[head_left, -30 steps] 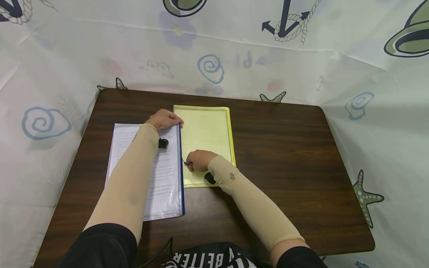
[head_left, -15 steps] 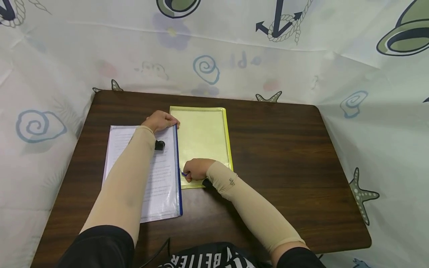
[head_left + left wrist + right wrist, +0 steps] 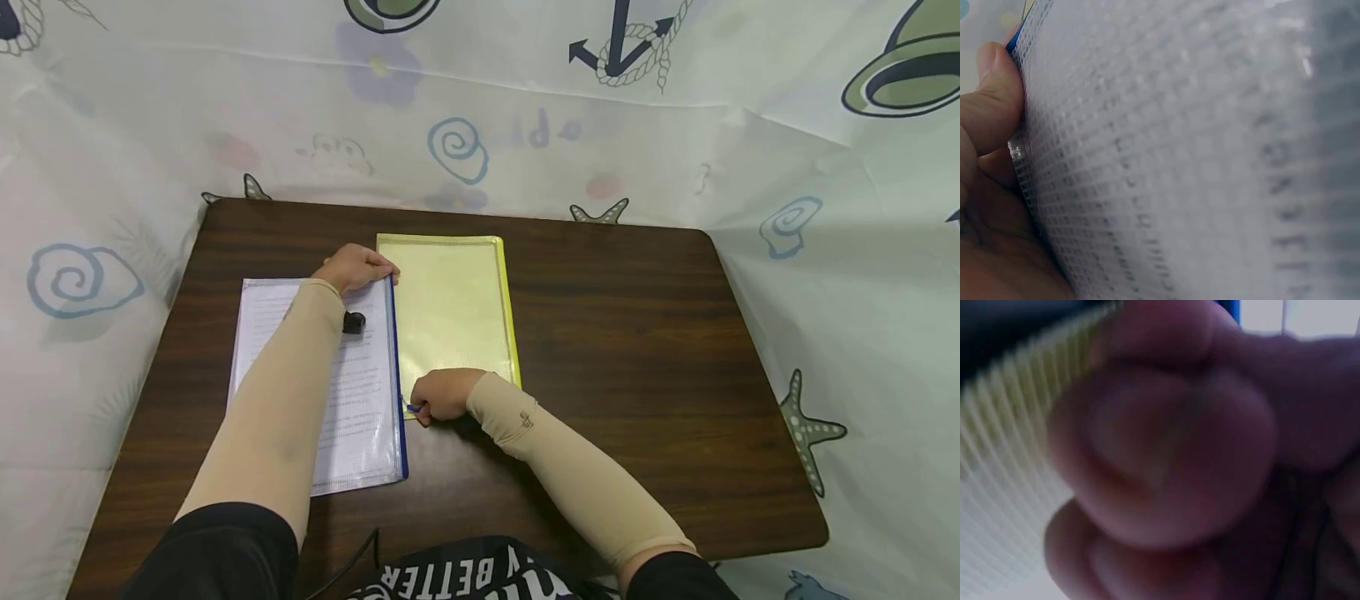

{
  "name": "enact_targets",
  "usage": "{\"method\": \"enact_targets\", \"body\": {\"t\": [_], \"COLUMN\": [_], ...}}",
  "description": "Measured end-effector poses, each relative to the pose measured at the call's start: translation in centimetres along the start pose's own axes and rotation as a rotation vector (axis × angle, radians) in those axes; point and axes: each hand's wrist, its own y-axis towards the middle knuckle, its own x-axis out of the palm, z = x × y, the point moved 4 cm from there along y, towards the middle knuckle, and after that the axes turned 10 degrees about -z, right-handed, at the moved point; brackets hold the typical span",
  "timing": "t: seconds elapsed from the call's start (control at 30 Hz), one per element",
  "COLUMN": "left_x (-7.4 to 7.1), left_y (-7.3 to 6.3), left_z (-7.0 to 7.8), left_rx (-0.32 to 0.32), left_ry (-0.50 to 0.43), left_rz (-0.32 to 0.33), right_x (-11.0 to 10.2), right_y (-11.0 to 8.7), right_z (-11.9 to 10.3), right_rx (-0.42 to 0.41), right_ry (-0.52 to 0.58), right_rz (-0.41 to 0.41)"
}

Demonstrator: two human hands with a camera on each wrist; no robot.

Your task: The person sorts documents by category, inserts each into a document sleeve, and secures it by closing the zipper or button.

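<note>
A clear mesh zipper pouch with a blue zipper edge lies on the left of the table, printed paper inside it. My left hand pinches its upper right corner; in the left wrist view the thumb presses on the mesh near the blue edge. At that blue edge, below its middle, my right hand has its fingers curled round a small blue zipper pull. In the right wrist view the curled fingers fill the picture and hide the pull.
A yellow mesh pouch lies flat under the right hand, its left side beneath the blue-edged pouch. The dark wooden table extends to the right. A printed curtain hangs behind, and a black cable runs near the front.
My right hand has slid toward me along the blue edge with the zipper pull. The left hand stays at the pouch's upper corner. The head view has shifted slightly.
</note>
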Motion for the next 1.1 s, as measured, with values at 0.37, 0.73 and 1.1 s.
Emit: {"method": "enact_targets", "body": {"t": [0.37, 0.73, 1.1], "left_x": [0.3, 0.1, 0.1], "left_y": [0.7, 0.6, 0.8], "left_z": [-0.8, -0.4, -0.4], "left_rx": [0.010, 0.005, 0.019], "left_ry": [-0.046, -0.034, -0.008], "left_rz": [-0.005, 0.001, 0.009], "right_x": [1.3, 2.9, 4.7], "right_y": [-1.1, -1.3, -1.3], "right_z": [-1.3, -1.4, 0.0], "right_rx": [0.039, -0.029, -0.193], "right_ry": [-0.074, 0.108, 0.428], "right_rz": [-0.025, -0.125, -0.311]}}
